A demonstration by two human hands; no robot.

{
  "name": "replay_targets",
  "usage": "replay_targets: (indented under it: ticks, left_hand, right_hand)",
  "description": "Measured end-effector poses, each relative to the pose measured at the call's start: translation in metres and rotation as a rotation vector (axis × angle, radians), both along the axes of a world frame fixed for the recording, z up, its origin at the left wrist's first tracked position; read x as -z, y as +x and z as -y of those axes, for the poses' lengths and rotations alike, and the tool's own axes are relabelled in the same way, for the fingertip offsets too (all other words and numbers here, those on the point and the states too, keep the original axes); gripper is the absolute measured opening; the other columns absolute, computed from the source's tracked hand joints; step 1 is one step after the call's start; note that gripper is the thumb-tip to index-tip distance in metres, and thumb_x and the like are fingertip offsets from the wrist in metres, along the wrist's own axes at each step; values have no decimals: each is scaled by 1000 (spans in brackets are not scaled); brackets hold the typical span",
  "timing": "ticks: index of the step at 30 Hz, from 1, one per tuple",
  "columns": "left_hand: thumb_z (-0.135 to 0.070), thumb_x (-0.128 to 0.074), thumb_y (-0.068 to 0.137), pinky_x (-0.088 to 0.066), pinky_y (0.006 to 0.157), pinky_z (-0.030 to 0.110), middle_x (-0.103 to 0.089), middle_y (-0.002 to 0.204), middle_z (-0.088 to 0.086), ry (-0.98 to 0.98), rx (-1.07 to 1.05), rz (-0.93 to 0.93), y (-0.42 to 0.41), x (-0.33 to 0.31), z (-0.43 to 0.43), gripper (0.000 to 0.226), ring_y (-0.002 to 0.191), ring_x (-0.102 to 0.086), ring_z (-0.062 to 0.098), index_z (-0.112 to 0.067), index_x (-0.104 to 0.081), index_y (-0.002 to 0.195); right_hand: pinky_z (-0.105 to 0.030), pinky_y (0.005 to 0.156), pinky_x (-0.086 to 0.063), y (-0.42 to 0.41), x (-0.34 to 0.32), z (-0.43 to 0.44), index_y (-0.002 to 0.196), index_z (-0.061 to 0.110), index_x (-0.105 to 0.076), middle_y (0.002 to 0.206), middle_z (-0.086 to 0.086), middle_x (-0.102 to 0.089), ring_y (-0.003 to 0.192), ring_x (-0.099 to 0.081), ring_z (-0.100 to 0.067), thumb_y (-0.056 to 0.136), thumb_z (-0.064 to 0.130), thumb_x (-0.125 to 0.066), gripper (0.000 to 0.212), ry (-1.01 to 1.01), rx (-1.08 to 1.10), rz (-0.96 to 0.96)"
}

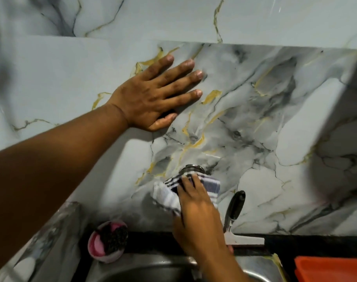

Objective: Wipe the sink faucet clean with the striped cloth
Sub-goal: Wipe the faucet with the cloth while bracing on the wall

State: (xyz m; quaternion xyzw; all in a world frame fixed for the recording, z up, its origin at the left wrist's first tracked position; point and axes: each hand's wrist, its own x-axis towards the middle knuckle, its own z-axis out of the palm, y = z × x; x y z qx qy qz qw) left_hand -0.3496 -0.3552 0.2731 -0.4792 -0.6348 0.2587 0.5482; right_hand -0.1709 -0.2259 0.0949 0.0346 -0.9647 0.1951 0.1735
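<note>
The left hand (151,94) lies flat on the marble wall (254,110) in the middle of the frame, fingers spread, holding nothing. Lower down, the right hand (195,212) presses the striped cloth (169,192) around the faucet (191,168), fingers gripping it. A squeegee (234,216) leans just right. No writing shows.

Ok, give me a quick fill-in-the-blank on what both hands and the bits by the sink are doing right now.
1. The left hand lies flat against the marble ____.
2. The right hand presses the ____ cloth around the faucet.
3. The squeegee leans on the wall to the ____ of the right hand.
4. The pink bowl with a dark scrubber sits by the ____.

Missing words: wall; striped; right; sink
</note>
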Motion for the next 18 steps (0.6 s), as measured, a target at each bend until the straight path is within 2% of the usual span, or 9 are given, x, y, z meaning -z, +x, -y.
replay_targets:
  ticks: [2, 3, 4, 6, 7, 9, 13, 16, 18]
  left_hand:
    - [-39, -36, 96, -22, 118, 58, -28, 161, 18, 3, -7, 0, 0, 0, 0, 66, 149, -24, 40, -13, -26, 156]
    - [-39, -35, 96, -22, 118, 58, -28, 161, 18, 3, -8, -3, 0, 0, 0, 66, 149, -25, 40, -14, -26, 156]
    - [-39, -35, 96, -22, 118, 58, -29, 161, 18, 4, -6, -8, 0, -1, 0, 66, 149, -25, 40, -14, -26, 156]
    - [-40, -36, 95, -22, 118, 57, -30, 160, 18, 3, 0, -15, 0, -2, 0, 66, 148, -27, 40, -14, -27, 156]
    - [-40, -36, 95, -23, 118, 57, -30, 160, 18, 5, -2, -16, 0, -1, 0, 67, 148, -27, 40, -14, -27, 156]
    - [-40, -37, 95, -22, 118, 57, -30, 160, 18, 3, -11, -21, 0, -1, 0, 67, 148, -27, 40, -14, -26, 156]
    - [-42, -36, 96, -20, 117, 57, -29, 161, 19, -5, -17, -39, -2, -3, 0, 68, 148, -27, 41, -14, -25, 156]
    - [-43, -35, 96, -21, 117, 58, -29, 161, 19, 0, -21, -46, -2, 0, -1, 67, 148, -27, 41, -14, -25, 156]
    - [-42, -36, 96, -23, 117, 59, -29, 161, 19, -4, -24, -33, -1, 1, -1, 67, 148, -26, 41, -14, -25, 156]
  right_hand:
    - [-23, 110, -35, 38, 13, 0, 146, 23, -39, 160, 2, -22, 145, -22, -15, 65, 19, -55, 82, -178, 18, 17]
    - [-15, 105, -37, 50, 13, -1, 146, 31, -37, 159, 5, -24, 140, -29, -8, 71, 17, -54, 77, -351, 58, 65]
    - [-13, 99, -42, 54, 12, -4, 140, 33, -46, 152, 0, -42, 132, -43, -9, 82, 16, -54, 61, -575, 101, 95]
    - [-35, 92, -53, 40, 13, -19, 109, 24, -70, 112, -13, -73, 107, -67, -27, 95, 15, -54, 23, -1159, 197, 196]
    - [-45, 93, -52, 31, 11, -30, 102, 15, -73, 103, -18, -75, 100, -69, -35, 97, 17, -52, 22, -1430, 182, 322]
    - [-53, 95, -49, 12, 13, -46, 105, -1, -72, 104, -26, -73, 96, -70, -40, 94, 22, -49, 35, -1810, 65, 590]
    - [-46, 74, -57, -5, 33, -43, 108, -4, -68, 92, -25, -75, 80, -72, -37, 86, 24, -55, 38, -2097, -39, 749]
    - [-49, 86, -53, 12, 49, -38, 123, -2, -62, 115, -27, -69, 100, -68, -39, 88, 19, -62, 41, -2185, -131, 723]
    - [-51, 90, -52, 14, 48, -39, 125, -5, -60, 118, -30, -66, 104, -66, -42, 82, 20, -66, 50, -2191, -189, 711]
